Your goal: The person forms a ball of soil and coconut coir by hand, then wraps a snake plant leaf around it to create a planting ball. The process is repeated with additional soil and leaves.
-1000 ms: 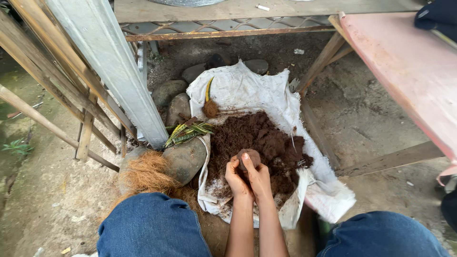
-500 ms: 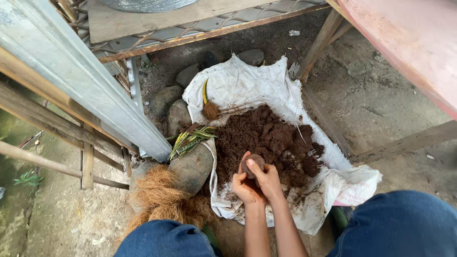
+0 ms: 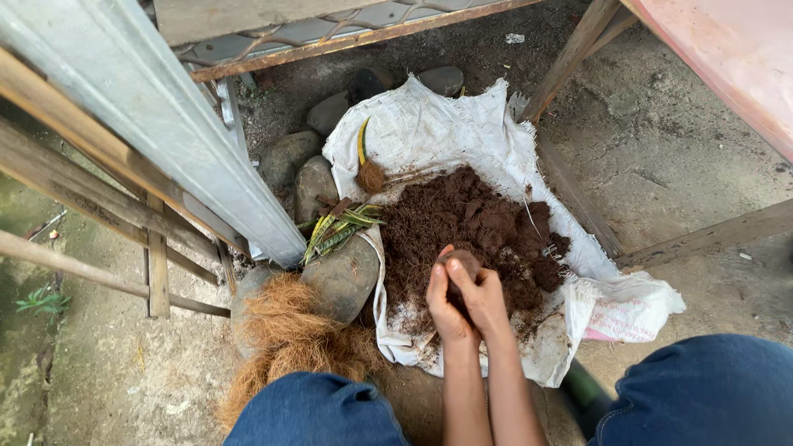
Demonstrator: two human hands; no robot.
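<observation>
knees in jeans point(image 3: 314, 409) boxing in the near edge, both hands, left hand point(image 3: 446, 301) and right hand point(image 3: 483, 297), cupped tight round a brown dirt ball point(image 3: 460, 264), over the soil pile point(image 3: 471, 223) on a white sack point(image 3: 429, 132), stones point(image 3: 343, 277) crowding left, bare ground right

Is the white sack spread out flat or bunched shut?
Spread out: the white sack lies open on the ground, with brown soil heaped on top.

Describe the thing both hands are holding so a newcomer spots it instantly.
Find the white woven sack spread on the ground, with its heap of dark brown soil. At the heap's near edge, the left hand and right hand cup a small round brown soil-coated lump, the only compact ball there.
</observation>
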